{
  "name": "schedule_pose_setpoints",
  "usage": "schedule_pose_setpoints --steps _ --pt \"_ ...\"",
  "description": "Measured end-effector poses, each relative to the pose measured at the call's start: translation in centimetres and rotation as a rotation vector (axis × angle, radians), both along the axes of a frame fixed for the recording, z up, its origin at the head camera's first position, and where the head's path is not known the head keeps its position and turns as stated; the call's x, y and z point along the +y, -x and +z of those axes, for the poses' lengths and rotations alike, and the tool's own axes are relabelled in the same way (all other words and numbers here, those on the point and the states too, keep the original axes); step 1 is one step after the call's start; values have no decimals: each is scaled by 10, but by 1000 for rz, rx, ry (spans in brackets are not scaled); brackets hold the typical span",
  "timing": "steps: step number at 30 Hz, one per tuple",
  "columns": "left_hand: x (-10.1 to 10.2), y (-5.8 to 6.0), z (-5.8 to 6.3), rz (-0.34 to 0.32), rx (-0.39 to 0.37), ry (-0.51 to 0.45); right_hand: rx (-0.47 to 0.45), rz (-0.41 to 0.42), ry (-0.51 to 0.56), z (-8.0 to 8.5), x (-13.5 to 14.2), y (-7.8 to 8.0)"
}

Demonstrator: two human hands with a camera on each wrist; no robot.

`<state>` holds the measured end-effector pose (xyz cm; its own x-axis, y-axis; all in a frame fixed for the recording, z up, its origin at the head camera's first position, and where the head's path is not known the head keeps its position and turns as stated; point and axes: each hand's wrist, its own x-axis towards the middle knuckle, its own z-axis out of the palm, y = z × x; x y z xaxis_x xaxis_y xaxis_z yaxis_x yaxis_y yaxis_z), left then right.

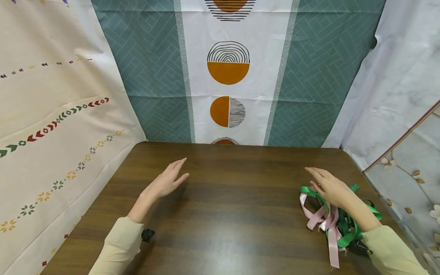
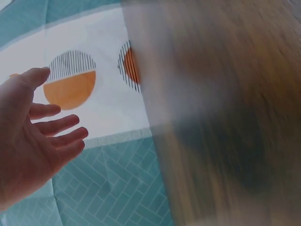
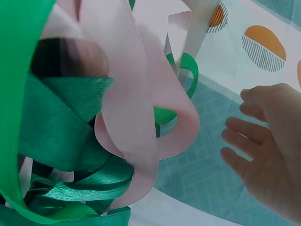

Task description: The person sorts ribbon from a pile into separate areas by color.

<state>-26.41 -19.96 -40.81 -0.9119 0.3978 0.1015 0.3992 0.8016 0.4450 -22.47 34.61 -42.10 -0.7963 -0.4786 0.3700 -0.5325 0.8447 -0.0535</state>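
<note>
My left hand hovers over the left part of the wooden table, fingers extended and nothing in them. On the right side, a loose heap of green ribbon and pink ribbon lies on the table. My right hand is over the heap's far side, its fingers stretched out to the left. In the right wrist view the looped pink ribbon and green ribbon fill the left side, apart from the loosely spread fingers. Both palms hold nothing.
A teal and white patterned cloth hangs behind the table's far edge. Cream embroidered cloth borders the left side, and a marbled floral cloth the right. A dark band sits at my left wrist.
</note>
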Motion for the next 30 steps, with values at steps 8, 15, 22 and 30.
schedule_pose_setpoints --steps 8,15,22,30 --pt "15 4 4 -43 10 -25 17 13 5 3 -5 1" --pt "27 5 -1 -89 -12 -35 -49 -15 12 4 -6 -5" --pt "36 5 -2 -117 -55 -55 -127 -44 11 5 -4 -7" --pt "51 12 -1 -208 -92 -61 -101 -29 28 6 0 -7"
